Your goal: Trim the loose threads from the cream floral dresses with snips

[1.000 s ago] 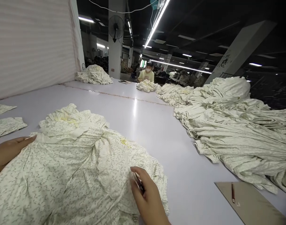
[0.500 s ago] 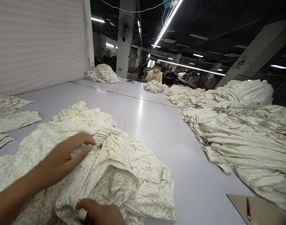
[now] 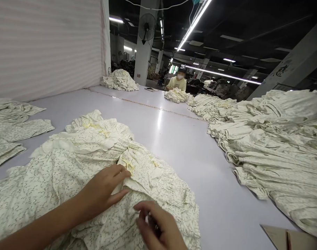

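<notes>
- Left hand [image 3: 109, 184] is resting nearer the yellow tie [image 3: 128, 164], thumb and fingers parted.
- Right hand [image 3: 167, 225] is curling, contents unclear.
- Garment [image 3: 171, 194] is lying beneath, tie beyond both.

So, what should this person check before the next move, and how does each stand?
1. Left hand beside the thin yellow strips on the white leaf-print fabric: ok.
2. Right hand empty: cannot tell; something dark shows inside its curled fingers.
3. Fabric smooth: not ok; it's creased and bunched.
4. Big pale cloth heap apart from it: ok; glossy pale tabletop between.
5. Slim brown stick away from both hands: ok.
</notes>
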Available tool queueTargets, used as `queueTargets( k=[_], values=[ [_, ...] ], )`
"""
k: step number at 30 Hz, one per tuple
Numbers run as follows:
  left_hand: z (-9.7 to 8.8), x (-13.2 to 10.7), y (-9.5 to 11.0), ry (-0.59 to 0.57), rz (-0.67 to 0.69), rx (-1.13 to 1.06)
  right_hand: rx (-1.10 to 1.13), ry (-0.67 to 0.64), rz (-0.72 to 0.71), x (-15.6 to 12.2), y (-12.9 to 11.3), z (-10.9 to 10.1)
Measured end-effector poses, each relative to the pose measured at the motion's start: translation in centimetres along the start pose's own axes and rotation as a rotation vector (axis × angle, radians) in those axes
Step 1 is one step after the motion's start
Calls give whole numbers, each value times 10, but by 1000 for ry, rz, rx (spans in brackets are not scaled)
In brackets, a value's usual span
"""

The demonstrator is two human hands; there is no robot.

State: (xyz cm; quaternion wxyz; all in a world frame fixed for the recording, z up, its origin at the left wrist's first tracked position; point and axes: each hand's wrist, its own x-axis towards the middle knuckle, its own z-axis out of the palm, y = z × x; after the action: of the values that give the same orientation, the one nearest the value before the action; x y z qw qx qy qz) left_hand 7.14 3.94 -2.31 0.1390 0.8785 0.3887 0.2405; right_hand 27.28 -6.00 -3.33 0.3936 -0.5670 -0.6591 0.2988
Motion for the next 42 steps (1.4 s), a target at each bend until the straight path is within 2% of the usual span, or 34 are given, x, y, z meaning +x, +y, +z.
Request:
queueTargets(
  k=[3,5,8,10,11,13,15,18,20,22,26,29,32,38,42],
  values=[
    [7,4,8,4,67,50,125,40,-23,18,-13,-14],
    [3,4,10,34,100,-6,148,19,-80,30,-14,-16],
    [-14,-1,7,158,71,-246,31,-190,-143,42,-10,-16],
    [-28,-8,1,222,-43,-437,-88,-310,-170,45,-6,-16],
    [-33,-12,-2,222,-103,-506,-127,-321,-183,45,-4,-15],
    [-38,-19,-8,140,-177,-580,-145,-265,-211,43,-2,-15],
    [-36,-23,-8,-5,-189,-536,-140,-188,-249,39,0,-13],
    [-25,-22,1,-187,-68,-317,-150,-109,-327,33,-1,-10],
    [-18,-18,9,-224,47,-222,-175,-54,-396,29,-3,-6],
    [-11,-15,14,-137,76,-239,-213,7,-469,23,-3,-1],
    [2,-20,11,174,-15,-313,-259,33,-532,11,2,17],
    [11,-27,7,297,-28,-357,-161,-37,-430,6,6,29],
    [15,-30,7,362,18,-417,81,-106,-272,7,0,29],
    [17,-34,9,381,171,-440,325,-136,25,13,-21,10],
    [17,-35,6,364,280,-415,365,-258,195,17,-25,3]
  ],
)
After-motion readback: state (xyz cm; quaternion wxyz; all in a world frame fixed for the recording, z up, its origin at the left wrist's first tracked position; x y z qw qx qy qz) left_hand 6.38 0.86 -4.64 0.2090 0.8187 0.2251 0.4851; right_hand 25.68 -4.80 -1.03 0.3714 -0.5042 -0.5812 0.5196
